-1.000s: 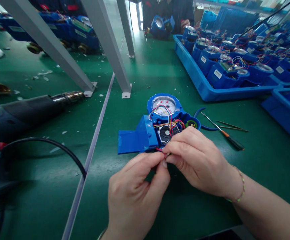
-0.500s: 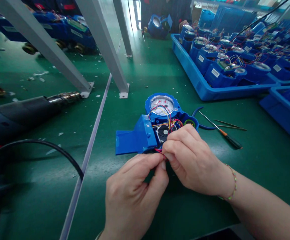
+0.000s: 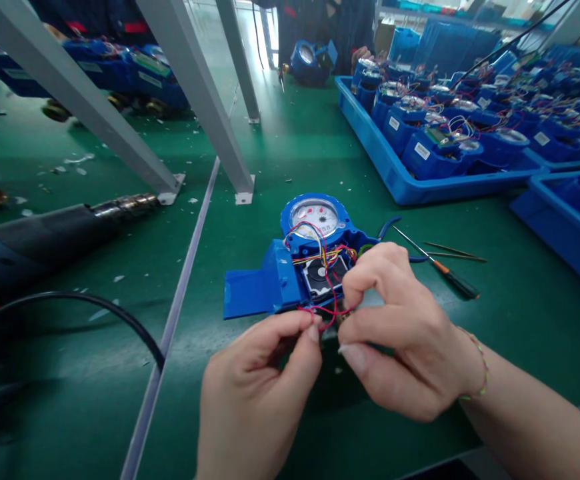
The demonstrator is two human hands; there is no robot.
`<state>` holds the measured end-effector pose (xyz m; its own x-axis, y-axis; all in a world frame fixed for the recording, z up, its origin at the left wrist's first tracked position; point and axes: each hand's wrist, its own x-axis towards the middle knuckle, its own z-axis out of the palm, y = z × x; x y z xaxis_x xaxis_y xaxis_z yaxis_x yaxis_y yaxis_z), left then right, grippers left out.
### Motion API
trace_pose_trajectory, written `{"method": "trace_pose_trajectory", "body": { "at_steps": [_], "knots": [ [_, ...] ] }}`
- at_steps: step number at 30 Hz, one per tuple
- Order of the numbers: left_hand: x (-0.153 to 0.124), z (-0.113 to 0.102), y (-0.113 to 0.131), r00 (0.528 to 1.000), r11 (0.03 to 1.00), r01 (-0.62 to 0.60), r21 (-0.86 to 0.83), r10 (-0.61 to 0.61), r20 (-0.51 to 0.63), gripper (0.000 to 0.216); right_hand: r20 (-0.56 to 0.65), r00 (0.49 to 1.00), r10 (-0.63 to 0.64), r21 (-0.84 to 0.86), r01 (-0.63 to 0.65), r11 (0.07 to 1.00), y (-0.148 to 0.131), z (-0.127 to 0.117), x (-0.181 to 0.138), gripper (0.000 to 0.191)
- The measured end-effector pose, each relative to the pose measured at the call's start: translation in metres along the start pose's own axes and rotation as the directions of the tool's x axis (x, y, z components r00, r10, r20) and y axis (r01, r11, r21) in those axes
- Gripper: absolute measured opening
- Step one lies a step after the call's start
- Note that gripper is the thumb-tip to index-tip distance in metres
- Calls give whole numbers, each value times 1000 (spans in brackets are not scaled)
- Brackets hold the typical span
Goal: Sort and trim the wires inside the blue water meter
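A blue water meter with a round dial lies on the green bench, its blue lid swung out to the left. Inside its open housing are a black part and several coloured wires. My left hand pinches thin red wires between thumb and forefinger, just in front of the housing. Close by on the right, my right hand has its fingers curled, with thumb and fingertips near each other. A red wire runs up to its fingers; whether they grip anything is hidden.
An orange-and-black screwdriver, tweezers and blue-handled pliers lie right of the meter. Blue trays of meters stand beyond. Left are a heat gun, its cable and grey frame legs. A co-worker's hand is at the back.
My right hand has drawn away to the right from my left fingertips, leaving the red wires exposed between them. My left hand keeps its pinch. The camera view has shifted slightly.
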<state>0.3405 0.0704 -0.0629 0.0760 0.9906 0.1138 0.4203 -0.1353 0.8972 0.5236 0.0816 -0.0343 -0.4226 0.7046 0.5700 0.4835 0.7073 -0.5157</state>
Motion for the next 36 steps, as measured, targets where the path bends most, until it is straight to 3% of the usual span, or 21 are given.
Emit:
{"method": "trace_pose_trajectory", "body": {
  "at_steps": [2, 5, 9, 16, 24, 29, 36],
  "knots": [
    [0, -1, -2, 991, 987, 134, -85, -131, 42, 7, 33, 998, -54, -26, 55, 998, 0, -1, -1, 30],
    [1, -1, -2, 975, 961, 222, -164, -215, 59, 13, 36, 998, -54, -27, 55, 998, 3, 5, -2, 28],
    [2, -2, 1, 970, 950, 238, -201, -222, 98, 20, 10, 1000, 8, -71, -8, 997, 7, 13, -4, 11],
    [-1, 0, -2, 970, 964, 231, -133, -218, 106, 15, -41, 999, 25, -113, -29, 993, 14, 15, -6, 10],
    [-6, 1, 0, 999, 998, -27, 61, 29, -24, 8, -42, 992, -117, -187, 107, 976, 18, 12, -6, 15],
    [-5, 3, -2, 983, 971, -168, 170, 178, -46, 14, -24, 985, -173, -330, 155, 931, 17, 13, -8, 14],
    [-4, 4, 1, 938, 903, -324, 282, 344, -24, 10, 2, 979, -205, -342, 194, 920, 14, 16, -14, 18]
  ]
}}
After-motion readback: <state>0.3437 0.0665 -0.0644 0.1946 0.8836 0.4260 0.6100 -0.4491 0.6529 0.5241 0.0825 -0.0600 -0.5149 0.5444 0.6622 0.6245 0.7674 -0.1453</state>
